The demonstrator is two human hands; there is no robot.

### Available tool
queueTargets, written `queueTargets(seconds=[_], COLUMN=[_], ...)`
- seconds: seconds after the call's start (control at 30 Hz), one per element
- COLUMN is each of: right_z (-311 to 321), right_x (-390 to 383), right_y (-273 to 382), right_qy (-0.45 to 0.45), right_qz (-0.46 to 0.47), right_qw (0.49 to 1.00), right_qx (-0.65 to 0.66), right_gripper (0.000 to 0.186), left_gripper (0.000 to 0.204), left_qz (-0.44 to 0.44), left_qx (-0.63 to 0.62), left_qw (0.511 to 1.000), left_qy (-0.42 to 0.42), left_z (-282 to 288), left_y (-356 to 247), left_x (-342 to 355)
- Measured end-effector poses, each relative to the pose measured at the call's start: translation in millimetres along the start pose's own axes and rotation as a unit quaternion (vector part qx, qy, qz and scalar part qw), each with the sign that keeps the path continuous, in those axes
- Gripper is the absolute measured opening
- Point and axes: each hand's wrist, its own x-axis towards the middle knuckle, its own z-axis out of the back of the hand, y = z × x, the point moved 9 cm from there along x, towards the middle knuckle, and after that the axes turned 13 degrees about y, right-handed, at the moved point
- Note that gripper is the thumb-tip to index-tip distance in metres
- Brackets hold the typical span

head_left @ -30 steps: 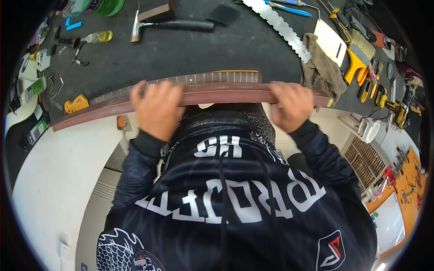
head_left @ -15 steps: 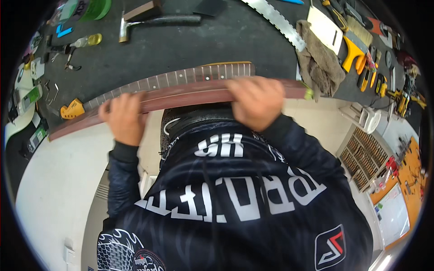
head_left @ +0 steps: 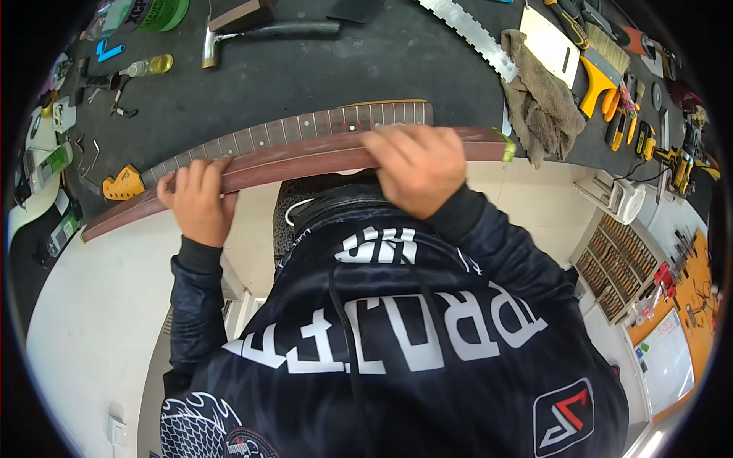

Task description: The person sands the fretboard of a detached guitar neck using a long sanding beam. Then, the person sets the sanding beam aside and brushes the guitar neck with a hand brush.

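Observation:
My left hand (head_left: 198, 195) grips a long reddish-brown wooden beam (head_left: 282, 169) left of the middle, with fingers over its top. My right hand (head_left: 418, 169) grips the same beam farther right, near its green-marked end. The beam runs along the bench's near edge and seems to bend through the fisheye lens. Just behind it lies a guitar neck with a dark fretboard (head_left: 305, 122), white inlay dots and an orange headstock (head_left: 122, 183) at the left.
The dark workbench (head_left: 382, 69) holds a hammer (head_left: 275, 29), a notched metal straightedge (head_left: 466, 30), a brown cloth (head_left: 542, 114), a green bottle (head_left: 156, 15), a small oil bottle (head_left: 153, 66), and a yellow brush (head_left: 603, 76) among several hand tools. A pegboard (head_left: 695, 282) hangs at the right.
Both my hands have moved left along with the beam, the right one farther than the left, so they now sit left of where they were a second ago.

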Motion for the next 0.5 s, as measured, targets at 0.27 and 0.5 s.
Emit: queueTargets(seconds=[0.27,0.5], right_z=[32.9,28.4], right_x=[-47.9,-43.5], right_y=[-59.8,8.6], right_qy=[0.012,0.000], right_qz=[0.005,-0.044], right_qw=[0.998,0.999], right_qx=[-0.063,-0.029], right_gripper=[0.049,0.039], left_gripper=[0.046,0.053], left_qz=[-0.046,-0.057], left_qx=[-0.011,-0.025], left_qw=[0.998,0.998], left_qy=[-0.040,-0.005], left_z=[15.0,9.2], left_y=[-89.8,-38.8], left_x=[28.8,-15.7])
